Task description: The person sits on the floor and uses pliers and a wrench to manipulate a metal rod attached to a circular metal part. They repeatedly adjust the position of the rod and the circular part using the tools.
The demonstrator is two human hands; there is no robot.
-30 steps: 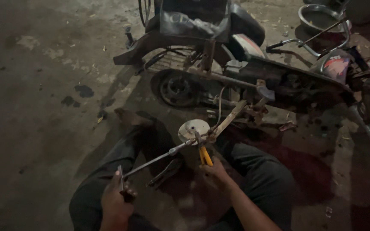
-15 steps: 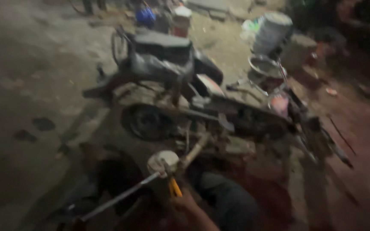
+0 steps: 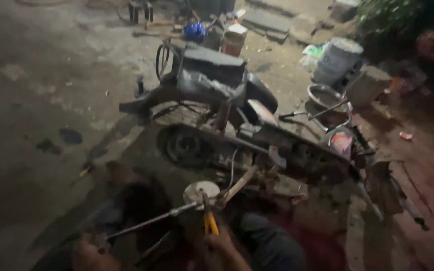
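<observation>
Near edge of the floor: right hand [image 3: 221, 242] closed on yellow-handled pliers [image 3: 208, 218], left hand [image 3: 90, 253] wrapped around a long metal rod [image 3: 149, 222]. Both tools meet at a round metal disc [image 3: 201, 192]. Beyond, a stripped motorbike [image 3: 237, 130]; farther, a grey barrel [image 3: 336, 61].

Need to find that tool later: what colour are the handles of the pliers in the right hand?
Yellow-orange, seen in the head view: pliers, right hand.
</observation>
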